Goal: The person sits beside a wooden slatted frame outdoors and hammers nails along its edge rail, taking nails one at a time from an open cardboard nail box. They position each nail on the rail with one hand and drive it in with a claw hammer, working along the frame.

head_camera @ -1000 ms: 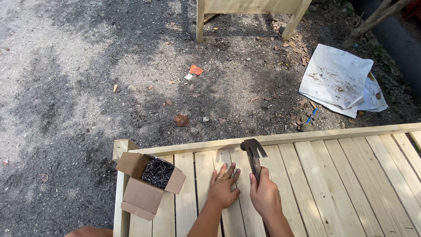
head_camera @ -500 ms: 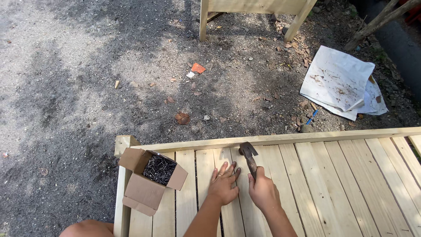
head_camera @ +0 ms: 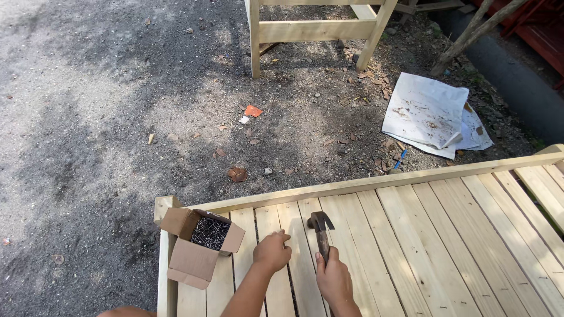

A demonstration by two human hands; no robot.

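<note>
Gripping a claw hammer [head_camera: 321, 230] upright in the right hand [head_camera: 333, 280] over the slats [head_camera: 411, 235], left hand [head_camera: 272, 251] clenched on wood, seemingly steadying something, nail box [head_camera: 202, 243] close by

Bright daylight, dappled by foliage overhead: the gravel ground [head_camera: 106, 117] shows a patchwork of sunlit spots and soft dark shadows. The pale wooden slats [head_camera: 446, 235] are evenly lit and a little glary, as is the white sheet [head_camera: 426, 111], which nearly washes out. The open cardboard box [head_camera: 197, 249] holds deep shade inside, so its contents read only as a dark tangle. Focus is sharp throughout. Straight boards bow slightly towards the frame edges from the wide lens.
</note>
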